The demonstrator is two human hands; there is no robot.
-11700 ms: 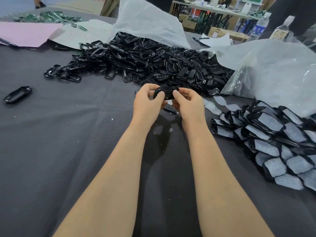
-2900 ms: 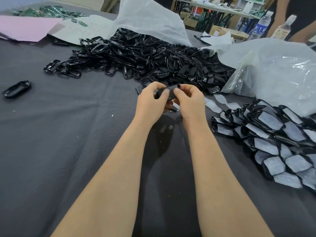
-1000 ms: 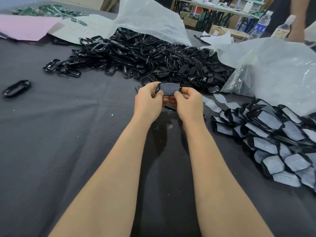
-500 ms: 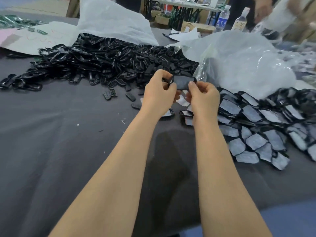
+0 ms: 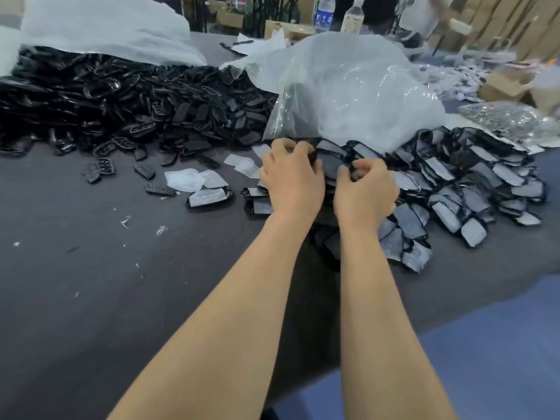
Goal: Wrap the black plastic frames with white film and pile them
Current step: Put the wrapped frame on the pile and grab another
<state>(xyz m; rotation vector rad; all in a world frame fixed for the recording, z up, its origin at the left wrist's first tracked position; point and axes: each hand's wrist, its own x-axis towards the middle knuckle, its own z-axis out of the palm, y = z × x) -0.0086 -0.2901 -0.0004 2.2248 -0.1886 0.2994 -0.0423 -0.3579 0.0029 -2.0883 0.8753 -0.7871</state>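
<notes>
Between both hands is a black plastic frame (image 5: pixel 328 166) covered with white film. My left hand (image 5: pixel 291 180) grips its left end with curled fingers. At the right end, my right hand (image 5: pixel 365 190) pinches it. The hands hold it low over the near left side of the pile of wrapped frames (image 5: pixel 460 183) on the dark table (image 5: pixel 91 283). The heap of bare black frames (image 5: pixel 121 98) lies at the back left. Loose pieces of white film (image 5: pixel 189 178) lie left of my hands.
A big clear plastic bag (image 5: pixel 348 83) sits behind the wrapped pile, and a white sheet (image 5: pixel 106 28) covers the back of the black heap. Bottles (image 5: pixel 324 13) and cardboard boxes (image 5: pixel 503 83) stand at the far side. The table edge runs at the lower right.
My hands have carried the film-covered frame to the right and down onto the edge of the wrapped pile. The view has turned right with them.
</notes>
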